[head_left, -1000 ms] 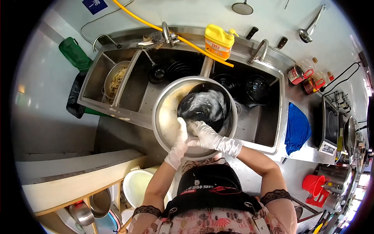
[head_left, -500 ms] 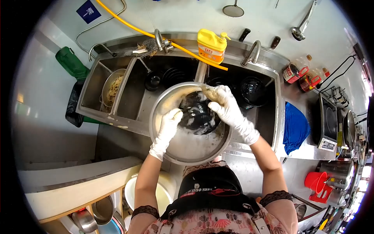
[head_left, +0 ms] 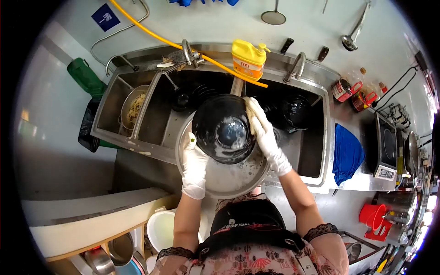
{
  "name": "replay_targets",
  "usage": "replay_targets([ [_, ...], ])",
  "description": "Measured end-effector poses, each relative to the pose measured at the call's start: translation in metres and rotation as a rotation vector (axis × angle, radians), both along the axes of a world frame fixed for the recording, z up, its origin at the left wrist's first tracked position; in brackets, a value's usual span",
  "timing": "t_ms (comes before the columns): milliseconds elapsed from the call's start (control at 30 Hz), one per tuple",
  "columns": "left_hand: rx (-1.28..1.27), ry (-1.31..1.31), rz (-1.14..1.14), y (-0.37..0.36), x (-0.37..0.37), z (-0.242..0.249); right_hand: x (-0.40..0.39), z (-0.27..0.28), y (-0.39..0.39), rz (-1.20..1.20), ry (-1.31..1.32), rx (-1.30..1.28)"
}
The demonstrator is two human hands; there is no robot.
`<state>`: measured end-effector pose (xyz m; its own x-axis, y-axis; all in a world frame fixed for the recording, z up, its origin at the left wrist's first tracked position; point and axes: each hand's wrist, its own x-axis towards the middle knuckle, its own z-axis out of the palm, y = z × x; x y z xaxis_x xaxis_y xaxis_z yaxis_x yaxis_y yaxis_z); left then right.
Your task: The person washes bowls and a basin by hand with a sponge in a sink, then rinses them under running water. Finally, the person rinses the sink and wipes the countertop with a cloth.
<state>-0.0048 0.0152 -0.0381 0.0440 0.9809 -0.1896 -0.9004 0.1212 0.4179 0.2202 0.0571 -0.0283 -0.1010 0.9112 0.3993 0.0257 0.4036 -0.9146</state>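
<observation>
A black bowl (head_left: 224,130), its underside up with suds on it, is raised over a wide steel basin (head_left: 233,187) of soapy water. My left hand (head_left: 194,165), in a white glove, grips the bowl's left edge, with a small green bit at the thumb. Against the right edge of the bowl, my gloved right hand (head_left: 265,133) presses a tan cloth or sponge (head_left: 250,114). The fingers of the right hand lie close together around it.
Behind the basin are sink compartments holding black bowls (head_left: 294,112), a ladle (head_left: 181,98) and a strainer of food scraps (head_left: 135,109). A yellow detergent bottle (head_left: 248,59) and yellow hose (head_left: 215,63) lie along the back. A blue cloth (head_left: 348,153) is at right.
The black bowl has come up out of the basin and now shows its underside. My right hand has moved down along its right side; my left hand has shifted slightly right and down.
</observation>
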Motion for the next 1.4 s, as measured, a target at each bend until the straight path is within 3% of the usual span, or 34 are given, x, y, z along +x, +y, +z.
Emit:
replay_targets([
  [67,-0.113,-0.185,-0.035,0.002,0.004,-0.003,-0.013,-0.006,-0.029,-0.224,-0.229,0.171],
  [100,-0.177,-0.135,0.028,0.005,0.007,-0.007,-0.021,-0.014,-0.041,-0.262,-0.37,0.239],
  [133,-0.064,-0.265,-0.058,0.005,0.013,0.001,-0.03,-0.009,-0.052,-0.281,-0.558,0.317],
  [200,-0.007,-0.222,-0.047,0.004,0.025,0.01,-0.048,0.011,-0.058,-0.194,-0.936,0.347],
  [267,-0.085,0.032,0.096,-0.005,0.038,0.006,-0.062,0.035,-0.041,-0.196,-0.977,0.461],
  [333,0.022,0.224,0.096,-0.017,0.042,0.001,-0.062,0.056,-0.019,-0.276,-0.951,0.481],
  [400,0.027,0.272,0.114,-0.022,0.042,0.007,-0.048,0.047,0.005,-0.078,-0.364,0.253],
  [433,0.022,0.298,0.164,-0.021,0.038,0.0,-0.041,0.042,0.006,-0.093,-0.157,0.026],
  [467,0.018,0.323,0.216,-0.02,0.036,0.007,-0.029,0.054,0.003,-0.199,-0.189,0.167],
  [533,-0.081,0.092,0.204,-0.014,0.026,0.011,-0.001,0.053,-0.002,-0.226,-0.508,0.386],
  [600,-0.062,0.149,0.232,-0.007,0.02,0.023,0.007,0.04,-0.013,-0.23,-0.618,0.471],
  [633,-0.058,0.198,0.251,-0.003,0.012,-0.004,0.003,0.039,-0.022,-0.284,-0.704,0.415],
  [667,-0.057,0.199,0.247,-0.003,0.015,0.001,0.002,0.036,-0.031,-0.26,-0.8,0.378],
  [733,-0.113,0.166,0.319,0.001,0.025,0.01,-0.012,0.026,-0.044,-0.249,-0.757,0.433],
  [800,-0.102,0.273,0.317,0.001,0.031,0.009,-0.017,0.035,-0.045,-0.2,-0.494,0.321],
  [900,-0.034,0.455,0.29,-0.006,0.044,0.022,-0.023,0.045,-0.037,-0.23,-0.313,0.192],
  [1000,0.072,0.594,0.279,-0.004,0.058,0.014,-0.002,0.021,-0.006,-0.322,-0.133,0.018],
  [1067,0.15,0.967,0.337,-0.003,0.07,0.014,0.012,0.034,-0.01,-0.227,0.287,-0.387],
  [1133,0.36,1.397,0.441,0.0,0.078,0.002,0.039,0.029,-0.011,-0.159,0.591,-0.69],
  [1200,0.891,1.715,0.444,0.009,0.093,0.03,0.067,0.032,-0.02,-0.049,0.578,-0.724],
  [1233,1.095,1.69,0.408,0.017,0.103,0.036,0.073,0.035,-0.025,-0.052,0.577,-0.735],
  [1267,1.219,1.834,0.428,0.019,0.115,0.038,0.08,0.035,-0.027,-0.052,0.577,-0.745],
  [1300,1.264,1.901,0.209,0.024,0.126,0.041,0.091,0.031,-0.026,-0.169,0.353,-0.835],
  [1333,1.305,1.954,-0.016,0.031,0.136,0.043,0.101,0.027,-0.021,-0.103,0.442,-0.805],
  [1400,1.461,2.029,0.078,0.044,0.153,0.029,0.134,-0.002,-0.009,-0.241,0.427,-0.987],
])
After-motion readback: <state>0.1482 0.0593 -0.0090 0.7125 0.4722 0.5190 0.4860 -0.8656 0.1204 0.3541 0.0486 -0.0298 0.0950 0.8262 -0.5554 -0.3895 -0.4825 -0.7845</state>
